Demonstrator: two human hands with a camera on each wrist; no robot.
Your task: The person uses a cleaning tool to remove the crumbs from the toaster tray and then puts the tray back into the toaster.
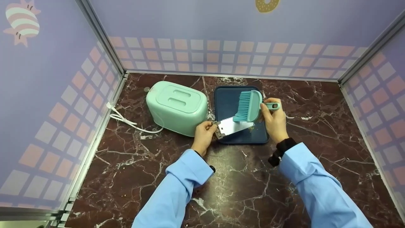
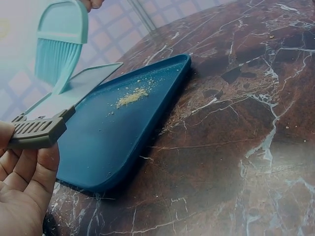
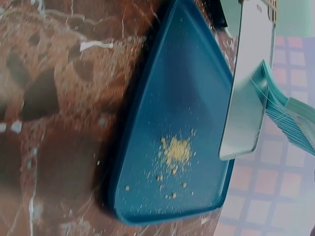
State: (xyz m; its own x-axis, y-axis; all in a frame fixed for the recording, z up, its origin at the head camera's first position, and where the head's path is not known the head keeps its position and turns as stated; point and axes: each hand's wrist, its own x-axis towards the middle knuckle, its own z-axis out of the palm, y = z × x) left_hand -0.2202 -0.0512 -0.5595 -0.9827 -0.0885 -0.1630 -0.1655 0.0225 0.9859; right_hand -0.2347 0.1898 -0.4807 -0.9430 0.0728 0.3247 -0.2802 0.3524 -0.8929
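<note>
In the head view my left hand (image 1: 204, 136) pinches the brown slotted end of a flat metal crumb tray (image 1: 232, 126), holding it tilted above a dark blue tray (image 1: 224, 99). My right hand (image 1: 276, 122) grips the short handle of a turquoise brush (image 1: 255, 106). The brush's bristles touch the metal surface and bend against it. Yellowish crumbs (image 2: 132, 97) lie in a small heap on the blue tray in the left wrist view. From the right wrist, the same crumbs (image 3: 177, 150) show below the free end of the metal piece; the right hand is outside that view.
A mint-green toaster (image 1: 180, 106) stands just left of the blue tray, close to my left hand. Its white cord and plug (image 1: 121, 118) lie farther left on the dark marbled tabletop (image 1: 240, 177). Purple walls (image 1: 221, 22) with a checked band enclose the back and sides.
</note>
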